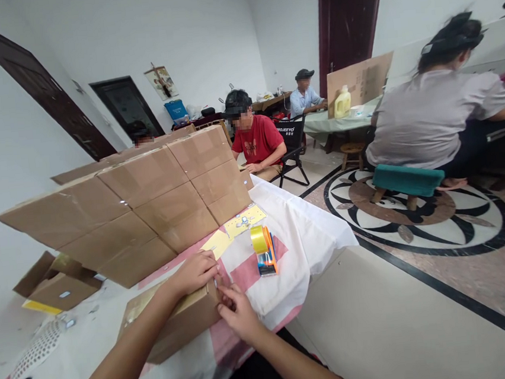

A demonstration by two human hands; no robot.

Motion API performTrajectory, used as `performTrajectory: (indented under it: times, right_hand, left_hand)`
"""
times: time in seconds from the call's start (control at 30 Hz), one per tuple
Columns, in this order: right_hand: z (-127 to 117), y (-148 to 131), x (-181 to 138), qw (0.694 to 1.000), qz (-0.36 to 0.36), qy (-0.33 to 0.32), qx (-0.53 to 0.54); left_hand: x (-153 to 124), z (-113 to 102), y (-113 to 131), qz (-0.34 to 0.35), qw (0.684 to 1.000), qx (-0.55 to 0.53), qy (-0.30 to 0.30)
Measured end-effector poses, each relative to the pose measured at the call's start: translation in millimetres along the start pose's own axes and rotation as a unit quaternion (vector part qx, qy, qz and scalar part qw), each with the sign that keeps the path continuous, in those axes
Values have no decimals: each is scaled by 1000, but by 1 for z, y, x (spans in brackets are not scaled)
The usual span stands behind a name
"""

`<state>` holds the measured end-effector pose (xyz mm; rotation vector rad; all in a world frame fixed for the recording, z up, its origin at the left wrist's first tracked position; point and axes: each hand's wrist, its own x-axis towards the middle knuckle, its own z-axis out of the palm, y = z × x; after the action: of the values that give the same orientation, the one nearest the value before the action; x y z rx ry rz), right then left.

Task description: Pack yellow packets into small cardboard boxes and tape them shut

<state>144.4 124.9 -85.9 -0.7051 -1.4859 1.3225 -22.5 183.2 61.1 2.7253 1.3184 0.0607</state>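
A closed cardboard box (pixel 177 334) lies in front of me on the cloth-covered table. My left hand (pixel 198 272) rests on its top near the right end, fingers bent together over the edge. At that same end face is my right hand (pixel 238 311), its fingers curled in and pressed near the box. A small pale patch shows between the two hands, too small to name. Just right of them stands a tape dispenser (pixel 271 250) with a roll of yellowish tape (pixel 258 239).
Stacked cardboard boxes (pixel 147 205) form a wall behind the box. An open carton (pixel 65 288) sits at the left. Yellow sheets (pixel 246 220) lie by the stack. A person in red (pixel 257 141) sits beyond; another (pixel 428 113) sits at the right.
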Motion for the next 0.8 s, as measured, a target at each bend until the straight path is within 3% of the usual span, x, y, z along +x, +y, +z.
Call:
performTrajectory:
  times: [0.8]
  right_hand:
    - [-1,-3,-1,999,10,-32,24]
  left_hand:
    - [4,3,-5,1,999,38,-27]
